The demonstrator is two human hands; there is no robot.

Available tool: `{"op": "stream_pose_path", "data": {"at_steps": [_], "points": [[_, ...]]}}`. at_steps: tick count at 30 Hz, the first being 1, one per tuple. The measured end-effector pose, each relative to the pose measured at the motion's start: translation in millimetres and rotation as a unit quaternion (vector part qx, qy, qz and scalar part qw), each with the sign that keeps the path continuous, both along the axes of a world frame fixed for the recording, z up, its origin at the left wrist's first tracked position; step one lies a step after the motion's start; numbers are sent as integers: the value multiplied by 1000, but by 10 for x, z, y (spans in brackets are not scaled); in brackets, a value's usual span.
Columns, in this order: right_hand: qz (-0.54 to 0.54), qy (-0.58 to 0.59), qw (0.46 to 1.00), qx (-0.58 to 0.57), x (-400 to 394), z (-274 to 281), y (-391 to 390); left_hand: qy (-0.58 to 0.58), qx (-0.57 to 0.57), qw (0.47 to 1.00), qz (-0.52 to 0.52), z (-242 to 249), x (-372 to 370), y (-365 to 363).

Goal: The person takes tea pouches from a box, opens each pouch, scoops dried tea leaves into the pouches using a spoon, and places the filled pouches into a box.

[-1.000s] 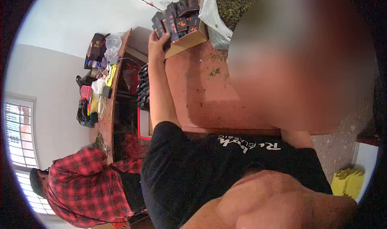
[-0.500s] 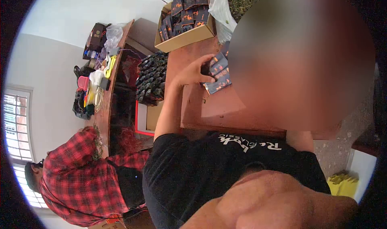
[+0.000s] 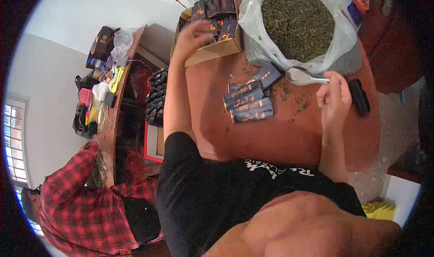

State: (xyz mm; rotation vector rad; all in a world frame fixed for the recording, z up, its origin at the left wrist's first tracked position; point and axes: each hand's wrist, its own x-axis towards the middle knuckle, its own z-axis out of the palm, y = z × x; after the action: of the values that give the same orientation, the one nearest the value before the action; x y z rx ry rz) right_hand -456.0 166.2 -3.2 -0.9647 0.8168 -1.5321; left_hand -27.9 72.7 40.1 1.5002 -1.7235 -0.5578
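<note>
Nearest me, at twelve o'clock, dark printed packets (image 3: 251, 110) lie overlapping on the reddish table (image 3: 271, 141). At one o'clock my right hand (image 3: 335, 96) grasps the handle of a metal scoop (image 3: 299, 76), bowl toward ten o'clock. A black object (image 3: 360, 98), kind undetermined, lies near that hand at two o'clock. At eleven o'clock my left hand (image 3: 196, 37) is over a cardboard box (image 3: 214, 52) of similar packets; its fingers are blurred, and I cannot tell whether they grip one. Beyond, at twelve o'clock, a plastic bag (image 3: 347, 33) holds dark dried leaf (image 3: 298, 24). Farther, at nine o'clock: a person in red check (image 3: 86, 212)
</note>
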Motion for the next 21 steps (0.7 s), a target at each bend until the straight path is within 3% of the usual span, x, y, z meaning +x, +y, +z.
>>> {"op": "stream_pose_path", "data": {"at_steps": [1,3,6,7,10,14,17,21], "points": [[-1,3,1000,-1,6,-12,-5,-97,-84,991,40,7,54,-233],[-5,8,1000,-2,13,-33,-17,-284,-246,919,119,-9,92,-640],[-11,16,1000,7,9,-42,-27,-394,-167,887,176,-74,-68,-1065],[-7,14,1000,7,3,-47,-31,-382,-136,903,143,-147,-74,-1175],[1,13,1000,4,-9,-61,-32,-508,-39,843,170,-247,-224,-1410],[-5,25,999,21,25,-15,-8,-470,37,861,190,-357,-232,-1583],[-8,24,999,19,28,-23,-15,-415,-38,901,123,-714,263,-2008],[-4,12,1000,23,25,-48,-28,-460,21,880,115,-579,160,-1889]]}}
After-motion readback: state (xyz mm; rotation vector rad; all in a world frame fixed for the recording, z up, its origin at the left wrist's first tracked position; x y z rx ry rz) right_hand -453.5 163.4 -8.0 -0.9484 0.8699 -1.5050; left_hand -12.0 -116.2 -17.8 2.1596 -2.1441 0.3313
